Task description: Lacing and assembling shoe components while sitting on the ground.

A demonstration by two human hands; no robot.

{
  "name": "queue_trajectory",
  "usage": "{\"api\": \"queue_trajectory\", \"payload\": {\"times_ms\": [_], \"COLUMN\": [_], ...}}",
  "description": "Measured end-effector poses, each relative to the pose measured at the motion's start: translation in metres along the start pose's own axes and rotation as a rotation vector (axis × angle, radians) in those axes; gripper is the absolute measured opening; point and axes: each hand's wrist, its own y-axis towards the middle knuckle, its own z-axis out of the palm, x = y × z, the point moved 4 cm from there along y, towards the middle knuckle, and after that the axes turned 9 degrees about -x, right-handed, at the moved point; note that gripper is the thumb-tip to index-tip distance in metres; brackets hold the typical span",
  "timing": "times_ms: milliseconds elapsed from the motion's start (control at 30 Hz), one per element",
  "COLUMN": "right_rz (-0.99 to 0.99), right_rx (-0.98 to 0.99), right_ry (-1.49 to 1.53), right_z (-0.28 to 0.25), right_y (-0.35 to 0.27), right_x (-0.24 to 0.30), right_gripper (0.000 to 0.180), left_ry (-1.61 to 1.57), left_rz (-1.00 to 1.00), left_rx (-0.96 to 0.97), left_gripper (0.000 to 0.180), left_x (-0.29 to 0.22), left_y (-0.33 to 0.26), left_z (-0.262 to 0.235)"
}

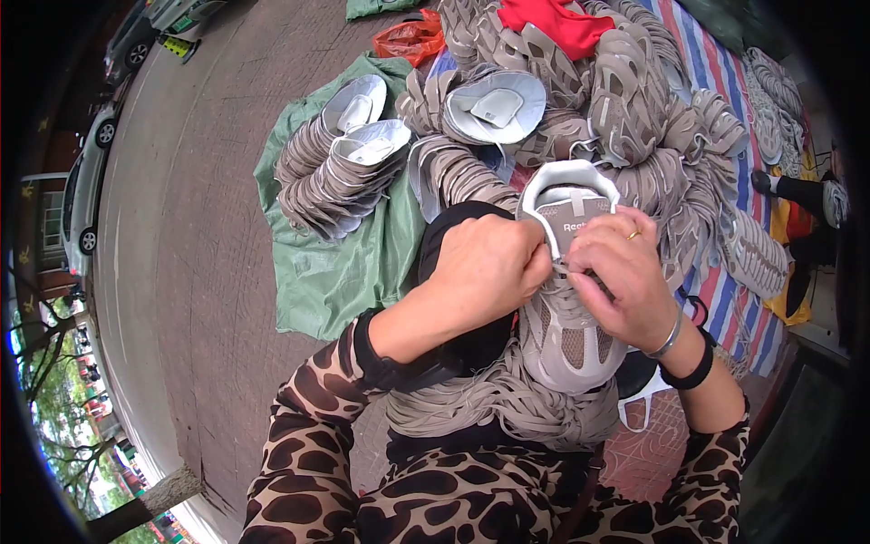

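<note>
A grey-beige sneaker [566, 349] sits over my lap, its toe toward me and its white-lined collar facing away. Flat laces cross its front. My left hand [494, 258] is closed in a fist at the left eyelet edge, pinching the shoelace [560, 279]. Over the right side of the tongue, my right hand [621, 272] is curled, fingertips at the top eyelets and the same lace. Its palm side is partly hidden. A thick bundle of loose beige laces [489, 408] lies across my lap, just below the shoe's toe.
Nested stacks of shoe uppers [340, 186] rest on a green sack [353, 281] at left. A larger heap of uppers [625, 100] covers a striped sheet [739, 340] ahead and right. A red cloth [562, 27] tops the heap. Parked cars [83, 195] stand far left.
</note>
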Motion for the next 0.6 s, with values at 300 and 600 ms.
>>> {"api": "queue_trajectory", "payload": {"times_ms": [300,600], "right_rz": [0.187,0.267], "right_rx": [0.062,0.108], "right_ry": [0.285,0.389], "right_z": [-0.003,-0.004], "right_y": [-0.007,-0.011], "right_x": [-0.007,-0.017], "right_gripper": [0.007,0.006], "left_ry": [-0.122,-0.437], "left_rz": [0.560,-0.120], "left_rx": [-0.091,0.173], "left_gripper": [0.017,0.019], "left_x": [0.011,0.039], "left_y": [0.021,0.093], "left_z": [-0.020,0.006]}}
